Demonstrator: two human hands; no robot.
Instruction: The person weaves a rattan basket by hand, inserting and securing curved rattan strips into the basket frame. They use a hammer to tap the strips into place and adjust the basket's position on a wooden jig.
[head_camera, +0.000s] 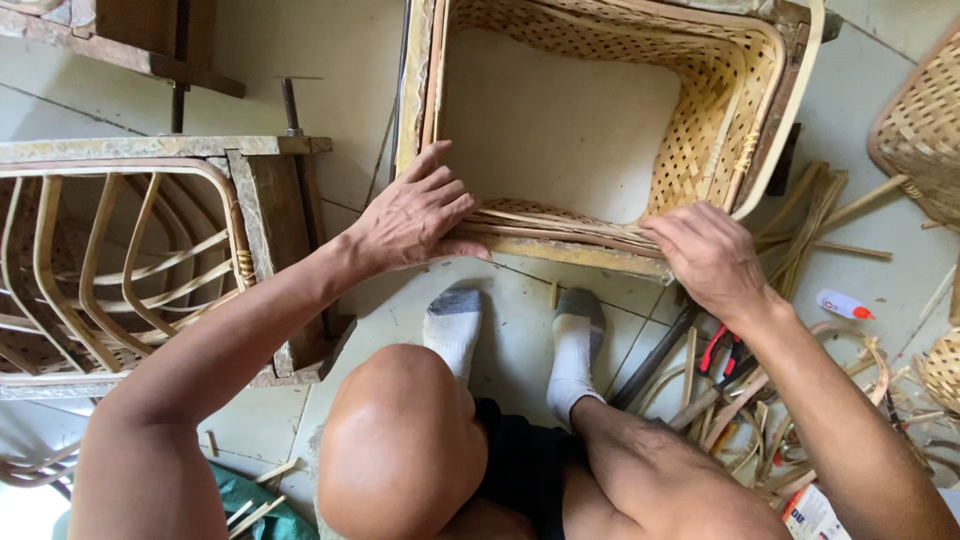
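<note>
Left hand (415, 215) lies flat with its fingers spread, palm down on the near left corner of the big rectangular basket of pale woven bamboo (720, 110), thumb tucked against the wooden rim board. Right hand (708, 258) rests on the same near edge further to the right; its fingers are curled down over the loose flat bamboo strips (560, 225) that run along that rim, though whether it pinches a strip or only presses on it cannot be told from this view.

That near rim is the line both hands work on. Its long axis runs left to right across the person's front, just beyond the two feet in grey-and-white socks (575, 340), so each hand meets it by reaching straight forward. The strips lie between the two hands, touching the right fingers and just beside the left thumb; the right hand looks the nearer to their free ends.

To the left stands an open frame of bent cane ribs in a wooden surround (130, 260). On the tiled floor at the right lie scattered cane offcuts (810, 215), red-handled pliers (722, 350) and a small white glue bottle with a red tip (843, 305).
</note>
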